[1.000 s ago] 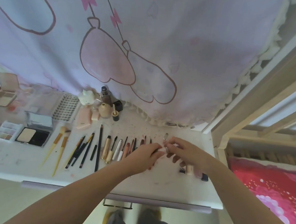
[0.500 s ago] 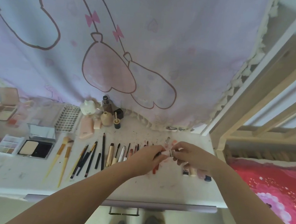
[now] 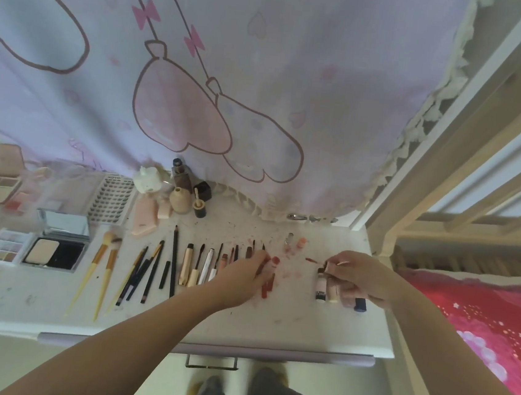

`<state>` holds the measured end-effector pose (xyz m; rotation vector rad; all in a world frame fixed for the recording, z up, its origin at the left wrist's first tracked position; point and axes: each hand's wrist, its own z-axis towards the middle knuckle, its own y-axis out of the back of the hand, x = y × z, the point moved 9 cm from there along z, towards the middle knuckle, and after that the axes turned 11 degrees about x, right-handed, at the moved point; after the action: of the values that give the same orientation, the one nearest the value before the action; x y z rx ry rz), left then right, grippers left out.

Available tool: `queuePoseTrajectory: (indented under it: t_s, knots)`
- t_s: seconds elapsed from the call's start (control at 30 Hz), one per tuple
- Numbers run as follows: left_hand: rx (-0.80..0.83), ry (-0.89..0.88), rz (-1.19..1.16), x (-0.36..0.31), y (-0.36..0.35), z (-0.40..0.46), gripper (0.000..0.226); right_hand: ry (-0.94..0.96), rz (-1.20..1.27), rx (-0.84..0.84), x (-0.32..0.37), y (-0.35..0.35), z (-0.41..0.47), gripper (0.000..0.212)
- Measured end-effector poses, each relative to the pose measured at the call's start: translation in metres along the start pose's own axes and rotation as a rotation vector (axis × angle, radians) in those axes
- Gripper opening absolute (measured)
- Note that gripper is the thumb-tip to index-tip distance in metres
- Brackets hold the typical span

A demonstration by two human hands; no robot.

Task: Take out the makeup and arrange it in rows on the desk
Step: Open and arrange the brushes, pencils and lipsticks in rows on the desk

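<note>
White desk (image 3: 271, 324) w/ makeup in rows; 2 yellow-handle brushes (image 3: 97, 265) at left, side by side; dark pencils (image 3: 142, 273) next, long black pencil (image 3: 174, 260) beside them; gold + white tubes (image 3: 195, 267) in middle; thin small sticks run on to right; red lip tube (image 3: 273, 263) lies by red stick (image 3: 267, 286); 3 small bottles (image 3: 328, 289) close together at right, blue cap (image 3: 360, 304) just beside; open powder case (image 3: 57, 251) + small palette (image 3: 5, 246) far left; jars (image 3: 180, 200) stand at back.
</note>
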<state>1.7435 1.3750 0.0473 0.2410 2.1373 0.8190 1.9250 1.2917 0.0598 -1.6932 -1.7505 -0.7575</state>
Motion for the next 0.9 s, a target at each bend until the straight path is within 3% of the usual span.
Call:
queuePoseTrajectory:
  t_s: [0.13,0.3,0.43,0.5,0.7,0.9]
  knots:
    - [-0.019,0.015,-0.058,0.003,-0.016,0.009,0.028,0.042,0.101,0.005,-0.015,-0.008,0.010,0.017]
    - [-0.268,0.048,-0.138,0.001,-0.010,0.024,0.024,0.121,0.035,-0.161,-0.023,-0.019,0.030,0.011]
    - [-0.360,0.077,-0.076,-0.006,-0.006,0.034,0.012,0.205,-0.423,-0.374,-0.014,-0.013,0.039,0.015]
    - [-0.368,0.116,-0.021,-0.006,-0.007,0.041,0.012,0.268,-0.597,-0.397,-0.006,-0.017,0.045,0.018]
    - [-0.368,0.218,0.207,-0.002,-0.012,0.054,0.023,0.298,-0.761,-0.350,-0.004,-0.025,0.064,0.032]
    - [-0.373,0.243,0.211,0.000,-0.014,0.056,0.023,0.275,-1.066,-0.456,-0.010,-0.026,0.071,0.019]
